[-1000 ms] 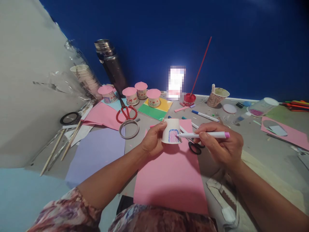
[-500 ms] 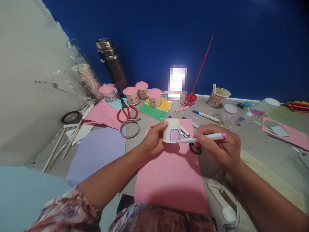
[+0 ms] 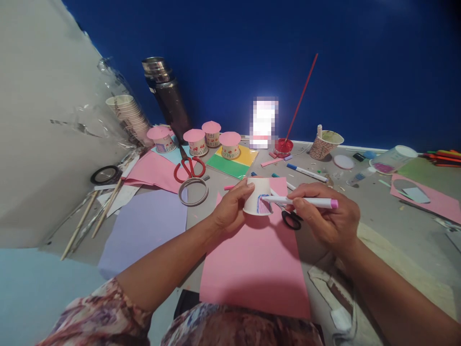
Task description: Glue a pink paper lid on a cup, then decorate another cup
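My left hand (image 3: 233, 205) grips a white paper cup (image 3: 254, 194), held upside down above a pink sheet (image 3: 252, 269). On the cup's side is a blue-outlined arch filled with pink-purple strokes. My right hand (image 3: 326, 216) is closed around a white marker (image 3: 313, 203) with a pink end cap, and its tip touches the arch. Black-handled scissors (image 3: 291, 220) lie just behind the marker, partly covered. Beyond the cup stand several small decorated cups with pink paper roofs, one of them on a green and yellow packet (image 3: 230, 168).
Red-handled scissors (image 3: 189, 168) and a grey tape roll (image 3: 193, 191) lie left of centre, near a lavender sheet (image 3: 144, 230). A dark flask (image 3: 167, 96) and stacked paper cups (image 3: 126, 113) stand at back left. A blue-capped marker (image 3: 307, 173) and a patterned cup (image 3: 324, 145) are at right.
The cup has turned slightly in my left hand, so the arch faces further right. My right hand's marker tip has moved from the arch's lower edge up to its upper part.
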`<state>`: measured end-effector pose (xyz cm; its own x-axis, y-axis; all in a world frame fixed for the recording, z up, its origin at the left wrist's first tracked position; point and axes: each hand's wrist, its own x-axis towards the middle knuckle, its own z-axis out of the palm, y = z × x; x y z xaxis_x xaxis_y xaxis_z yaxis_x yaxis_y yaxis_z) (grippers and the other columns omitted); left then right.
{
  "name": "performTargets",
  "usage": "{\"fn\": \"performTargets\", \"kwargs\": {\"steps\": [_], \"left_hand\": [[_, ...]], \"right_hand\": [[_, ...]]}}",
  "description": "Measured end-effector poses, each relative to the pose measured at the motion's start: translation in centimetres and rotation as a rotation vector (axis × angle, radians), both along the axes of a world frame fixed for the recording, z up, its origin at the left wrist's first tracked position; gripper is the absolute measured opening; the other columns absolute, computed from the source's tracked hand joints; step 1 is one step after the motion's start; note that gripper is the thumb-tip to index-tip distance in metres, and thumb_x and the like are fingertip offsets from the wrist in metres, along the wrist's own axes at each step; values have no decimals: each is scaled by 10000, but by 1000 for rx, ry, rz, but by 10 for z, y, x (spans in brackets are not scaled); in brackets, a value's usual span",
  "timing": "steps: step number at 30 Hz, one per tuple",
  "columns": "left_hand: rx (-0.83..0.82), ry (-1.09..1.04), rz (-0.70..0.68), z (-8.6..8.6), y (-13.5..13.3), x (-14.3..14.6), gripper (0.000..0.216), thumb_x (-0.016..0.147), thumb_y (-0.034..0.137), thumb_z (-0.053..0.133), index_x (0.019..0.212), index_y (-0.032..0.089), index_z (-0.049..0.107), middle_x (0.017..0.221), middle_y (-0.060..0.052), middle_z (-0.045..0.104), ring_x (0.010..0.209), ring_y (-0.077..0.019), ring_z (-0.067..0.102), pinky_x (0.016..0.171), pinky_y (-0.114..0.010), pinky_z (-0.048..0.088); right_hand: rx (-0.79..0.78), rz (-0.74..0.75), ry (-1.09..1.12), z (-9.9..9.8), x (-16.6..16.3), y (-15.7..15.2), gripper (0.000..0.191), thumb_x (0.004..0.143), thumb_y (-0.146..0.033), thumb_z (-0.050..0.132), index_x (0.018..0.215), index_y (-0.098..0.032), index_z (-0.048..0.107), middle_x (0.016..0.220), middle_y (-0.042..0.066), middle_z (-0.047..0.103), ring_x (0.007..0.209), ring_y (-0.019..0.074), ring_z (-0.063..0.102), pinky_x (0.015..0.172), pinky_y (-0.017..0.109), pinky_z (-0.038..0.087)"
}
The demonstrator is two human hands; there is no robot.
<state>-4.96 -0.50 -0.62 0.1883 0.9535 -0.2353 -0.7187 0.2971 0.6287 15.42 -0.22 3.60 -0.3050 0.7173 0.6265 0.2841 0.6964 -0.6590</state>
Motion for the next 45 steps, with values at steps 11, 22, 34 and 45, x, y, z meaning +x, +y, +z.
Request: {"fn": "performTargets", "kwargs": {"steps": [11,22,34,45], "left_hand": [[25,63,-8,0,-1,0,343,796,284,806,1103,164,715,934,-43,742,812,-180,678,737,-287,551],[16,48,-8,0,0,-1,318,802,265,783,1095,159,718,939,-54,743,820,-194,691,750,-303,566],[3,10,0,-1,1,-1,291,816,245,760,1090,150,733,959,-57,754,839,-201,700,769,-324,579],[2,35,21,-1,1,0,324,817,271,767,1111,140,733,1009,-69,761,916,-214,703,831,-324,566]], "right_hand": [[-5,38,-19,4,-2,1,144,942,-161,648,836,-219,727,696,-14,751,559,124,681,548,237,500],[-46,12,-9,0,3,0,147,960,-188,661,842,-237,735,709,-32,744,553,110,676,541,221,495],[-91,-7,-8,4,4,1,161,962,-178,650,831,-233,726,659,-50,725,497,86,617,502,198,465],[-94,18,-8,4,1,1,150,950,-181,651,831,-218,733,656,-31,730,517,105,634,523,217,482]]}}
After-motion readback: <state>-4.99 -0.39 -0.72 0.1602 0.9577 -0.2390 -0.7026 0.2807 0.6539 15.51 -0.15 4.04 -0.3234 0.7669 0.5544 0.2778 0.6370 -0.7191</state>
